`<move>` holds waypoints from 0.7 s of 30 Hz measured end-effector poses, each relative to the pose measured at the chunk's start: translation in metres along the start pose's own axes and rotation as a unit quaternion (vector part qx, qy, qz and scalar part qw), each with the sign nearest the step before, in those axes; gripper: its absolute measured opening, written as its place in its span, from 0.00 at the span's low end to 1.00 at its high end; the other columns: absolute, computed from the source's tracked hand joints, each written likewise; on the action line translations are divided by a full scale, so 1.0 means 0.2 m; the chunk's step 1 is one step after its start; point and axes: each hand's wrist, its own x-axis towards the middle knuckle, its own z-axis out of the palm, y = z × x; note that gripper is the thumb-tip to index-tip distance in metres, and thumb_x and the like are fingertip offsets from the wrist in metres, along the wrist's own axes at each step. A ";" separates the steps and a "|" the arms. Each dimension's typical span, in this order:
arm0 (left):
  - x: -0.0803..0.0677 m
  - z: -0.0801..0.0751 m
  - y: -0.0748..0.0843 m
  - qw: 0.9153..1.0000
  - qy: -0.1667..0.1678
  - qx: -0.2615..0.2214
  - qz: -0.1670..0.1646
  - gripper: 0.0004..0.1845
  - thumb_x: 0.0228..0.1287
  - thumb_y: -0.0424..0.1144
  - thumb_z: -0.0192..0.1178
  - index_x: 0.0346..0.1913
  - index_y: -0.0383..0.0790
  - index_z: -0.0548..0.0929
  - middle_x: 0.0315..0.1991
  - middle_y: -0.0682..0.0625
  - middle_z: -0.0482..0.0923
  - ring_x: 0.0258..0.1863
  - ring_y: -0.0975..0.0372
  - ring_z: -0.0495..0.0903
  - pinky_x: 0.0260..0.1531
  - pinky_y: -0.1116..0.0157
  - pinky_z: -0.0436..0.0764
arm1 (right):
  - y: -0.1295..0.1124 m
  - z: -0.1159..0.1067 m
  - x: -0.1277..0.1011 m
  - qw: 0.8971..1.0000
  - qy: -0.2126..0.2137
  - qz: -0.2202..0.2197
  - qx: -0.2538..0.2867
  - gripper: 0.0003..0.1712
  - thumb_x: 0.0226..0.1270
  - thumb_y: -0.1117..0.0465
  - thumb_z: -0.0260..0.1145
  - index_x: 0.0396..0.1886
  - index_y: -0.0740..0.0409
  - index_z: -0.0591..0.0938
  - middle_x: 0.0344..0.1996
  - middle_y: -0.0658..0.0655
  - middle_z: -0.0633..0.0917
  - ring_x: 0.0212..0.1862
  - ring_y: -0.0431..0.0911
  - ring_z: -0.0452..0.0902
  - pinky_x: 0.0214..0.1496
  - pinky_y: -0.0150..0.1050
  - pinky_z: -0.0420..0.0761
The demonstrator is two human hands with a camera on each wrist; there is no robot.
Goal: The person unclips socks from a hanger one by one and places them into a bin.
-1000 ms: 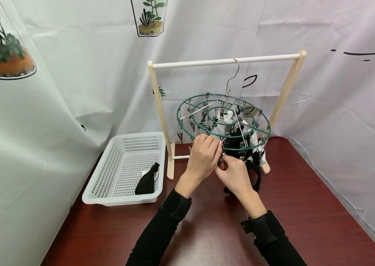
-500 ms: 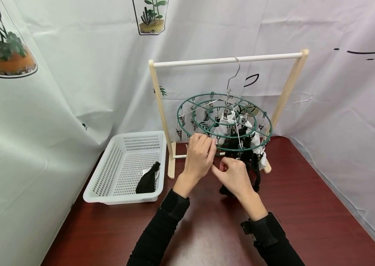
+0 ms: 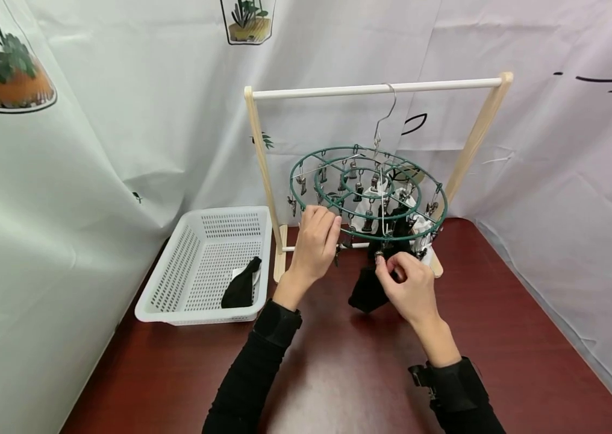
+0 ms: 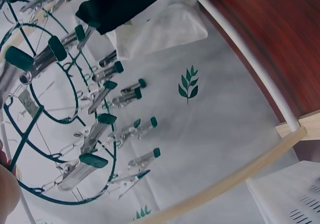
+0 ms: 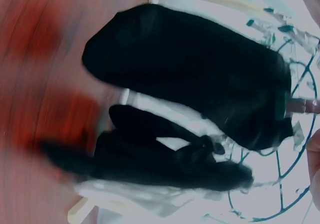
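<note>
black sock (image 3: 367,289): hangs from a clip at the near rim of the green ring hanger (image 3: 338,228), its toe end low over the table; also fills the right wrist view (image 5: 200,78), blurred.
handling: judged light, soft and limp, not fragile; likely to swing and fold if taken low, so best taken at the cuff, right under the clip, with the clip jaws squeezed apart rather than the cloth tugged.
right hand (image 3: 411,288): just below the hanger's near rim, fingers curled, fingertips pinching at the sock's top edge or its clip; which of the two cannot be told.
left hand (image 3: 314,241): at the hanger's near-left rim, fingers curled over the green wire, steadying it.
clips (image 4: 82,164): steel with green tips, dangling in rows from the hanger's rings, most of them bare on the left side.
other socks (image 3: 414,232): white and black ones bunched under the hanger's far-right side.
wooden rack (image 3: 371,90): carries the hanger by its wire hook from the top rail.
white basket (image 3: 176,271): left of the hanger, on the table, one dark sock (image 3: 241,289) lying in it.
table (image 3: 501,349): dark red wood under the hanger.
change from a second ago: right hand moved rightward, away from the left hand it was nearly touching; black sock now shows clear between the two hands; left hand slid up onto the rim; hanger swung slightly right.
</note>
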 end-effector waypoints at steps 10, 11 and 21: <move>0.02 -0.04 -0.06 0.998 -0.022 -0.062 -0.008 0.17 0.73 0.37 0.41 0.22 0.42 0.64 0.24 0.51 0.61 0.36 0.57 0.62 0.43 0.60 0.61 | 0.02 -0.01 0.01 0.990 -0.114 0.065 -0.044 0.17 0.59 0.55 0.67 0.45 0.60 0.78 0.25 0.49 0.69 0.25 0.38 0.60 0.26 0.31 0.59; 0.02 -0.05 -0.07 0.997 -0.024 -0.067 -0.011 0.17 0.73 0.38 0.40 0.22 0.43 0.64 0.24 0.52 0.61 0.36 0.57 0.61 0.43 0.60 0.61 | 0.02 -0.01 0.01 0.988 -0.130 0.064 -0.047 0.18 0.60 0.54 0.66 0.46 0.60 0.78 0.26 0.50 0.69 0.25 0.38 0.60 0.26 0.31 0.60; 0.03 -0.05 -0.08 0.997 -0.024 -0.075 -0.013 0.18 0.73 0.39 0.40 0.21 0.44 0.65 0.25 0.53 0.63 0.38 0.58 0.63 0.44 0.61 0.62 | 0.00 0.02 0.02 0.987 -0.147 0.044 -0.048 0.14 0.60 0.53 0.67 0.35 0.58 0.77 0.24 0.49 0.70 0.25 0.37 0.62 0.27 0.34 0.65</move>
